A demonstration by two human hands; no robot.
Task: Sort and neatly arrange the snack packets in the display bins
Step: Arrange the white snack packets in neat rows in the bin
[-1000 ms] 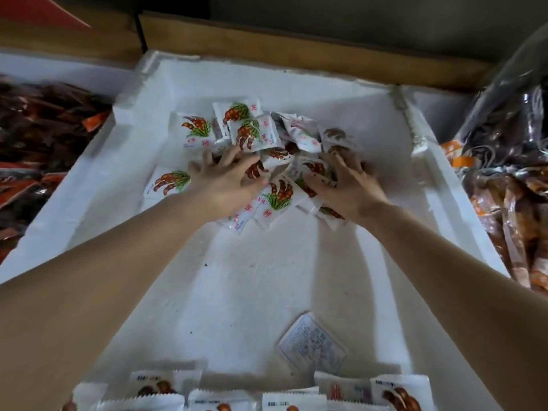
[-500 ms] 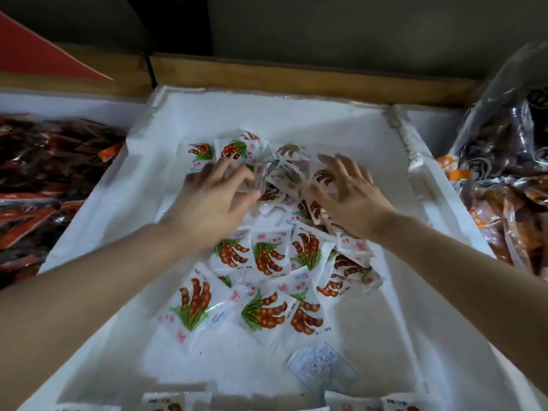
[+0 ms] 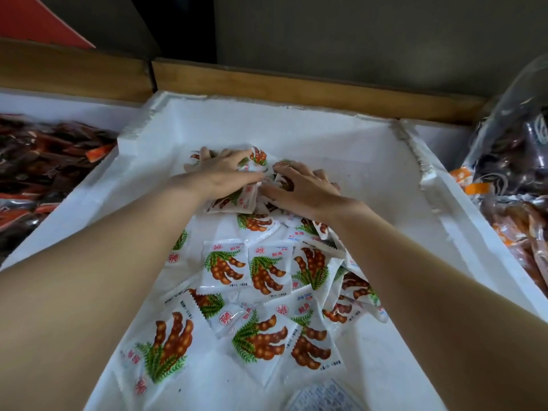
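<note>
1. A white foam bin (image 3: 296, 134) fills the view. A second ago its middle floor was bare, with the packets bunched at the far end; now that floor is covered.
2. Tamarind snack packets (image 3: 267, 271), white with brown pods and green leaves, lie in a loose trail inside the bin from the far heap to the near edge. They overlap and face different ways, so the pile looks raked forward but not yet lined up; arranging seems barely begun.
3. The left hand (image 3: 221, 173) and right hand (image 3: 305, 191) have returned to the far heap and rest on it side by side, nearly touching. Their fingers are apart and laid over the packets, pressing rather than clamped, as far as shows.
4. Hard to make out: the fingertips sink into the heap, and both forearms cover packets beneath them.
5. Dark red packets (image 3: 44, 161) on the left and a clear bag (image 3: 510, 161) on the right are cut off and unreadable.
6. A face-down packet (image 3: 323, 396) is cropped at the bottom edge.
</note>
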